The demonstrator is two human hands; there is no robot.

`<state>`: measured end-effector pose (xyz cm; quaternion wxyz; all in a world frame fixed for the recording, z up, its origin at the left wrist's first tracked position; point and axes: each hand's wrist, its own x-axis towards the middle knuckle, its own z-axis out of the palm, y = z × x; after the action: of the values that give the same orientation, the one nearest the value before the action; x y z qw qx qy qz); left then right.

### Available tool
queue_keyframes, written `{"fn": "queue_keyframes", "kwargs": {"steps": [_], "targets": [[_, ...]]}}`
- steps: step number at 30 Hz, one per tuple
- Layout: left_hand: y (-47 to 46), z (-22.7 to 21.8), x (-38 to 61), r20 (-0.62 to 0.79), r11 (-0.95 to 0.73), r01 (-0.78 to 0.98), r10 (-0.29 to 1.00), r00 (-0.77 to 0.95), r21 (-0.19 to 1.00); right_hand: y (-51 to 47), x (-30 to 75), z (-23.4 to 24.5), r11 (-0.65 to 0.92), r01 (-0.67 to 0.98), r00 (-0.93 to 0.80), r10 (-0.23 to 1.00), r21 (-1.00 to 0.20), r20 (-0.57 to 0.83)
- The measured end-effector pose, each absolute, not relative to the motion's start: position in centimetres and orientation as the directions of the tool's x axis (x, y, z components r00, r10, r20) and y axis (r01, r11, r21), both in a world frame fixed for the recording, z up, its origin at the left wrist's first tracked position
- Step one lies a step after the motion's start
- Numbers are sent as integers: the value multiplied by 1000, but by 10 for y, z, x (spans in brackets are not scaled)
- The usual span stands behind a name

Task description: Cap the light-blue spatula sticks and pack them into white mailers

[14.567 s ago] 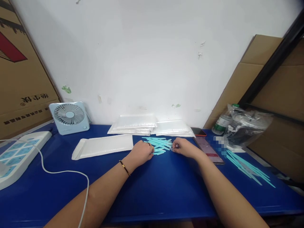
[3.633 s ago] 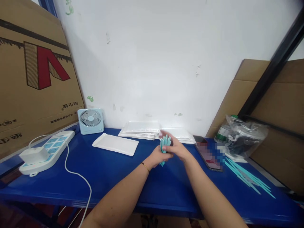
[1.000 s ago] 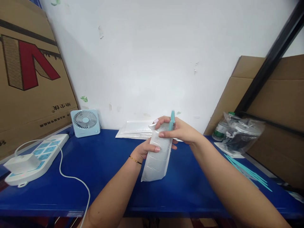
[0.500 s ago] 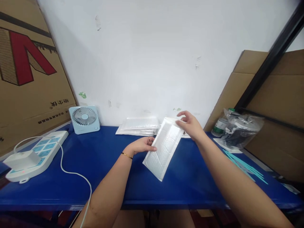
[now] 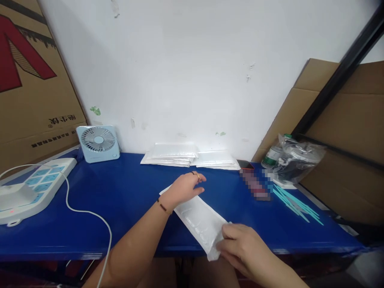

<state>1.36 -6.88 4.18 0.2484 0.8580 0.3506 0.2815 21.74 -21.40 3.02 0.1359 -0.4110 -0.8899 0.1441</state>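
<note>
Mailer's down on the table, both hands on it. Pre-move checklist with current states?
1. Padded mailer flat on the blue table: ok. It lies diagonally, near end at the front edge.
2. Left hand flat on its far end: ok.
3. Right hand gripping its near end: ok, fingers closed on it.
4. Opening sealed: cannot tell, the right hand covers it.
5. Contents inside: cannot tell, the mailer is opaque.
6. White cable and teal strips apart from the mailer: ok, one well to the left, the others well to the right.
</note>
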Motion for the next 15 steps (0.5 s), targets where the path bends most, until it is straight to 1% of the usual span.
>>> {"fn": "queue_keyframes", "kwargs": {"steps": [1,2,3,5,7,8,10,12,13,15], "targets": [[-85,48,9,275,-616,456,740,614,642,-211,215,32,656,685,-642,749,-317,161],[-103,52,4,241,-593,450,744,623,667,-208,212,33,682,663,-662,727,-310,183],[-122,54,-1,210,-556,446,759,617,701,-204,209,33,702,626,-684,704,-340,194],[-155,51,-9,135,-490,486,792,596,724,-195,200,31,710,531,-720,666,-463,196],[-181,41,-16,76,-456,563,818,571,689,-190,187,24,678,448,-733,652,-583,195],[-189,33,-19,61,-436,600,838,542,671,-188,181,20,658,421,-728,655,-624,201],[-198,17,-23,69,-391,666,888,455,635,-186,170,10,623,411,-692,688,-665,217],[-201,4,-25,78,-376,688,903,423,621,-188,166,0,614,448,-634,731,-650,253],[-200,-1,-26,82,-377,691,904,420,616,-190,166,-4,629,477,-603,742,-613,293],[-199,-7,-24,92,-385,702,904,416,599,-196,171,-10,699,530,-580,712,-480,396]]}}
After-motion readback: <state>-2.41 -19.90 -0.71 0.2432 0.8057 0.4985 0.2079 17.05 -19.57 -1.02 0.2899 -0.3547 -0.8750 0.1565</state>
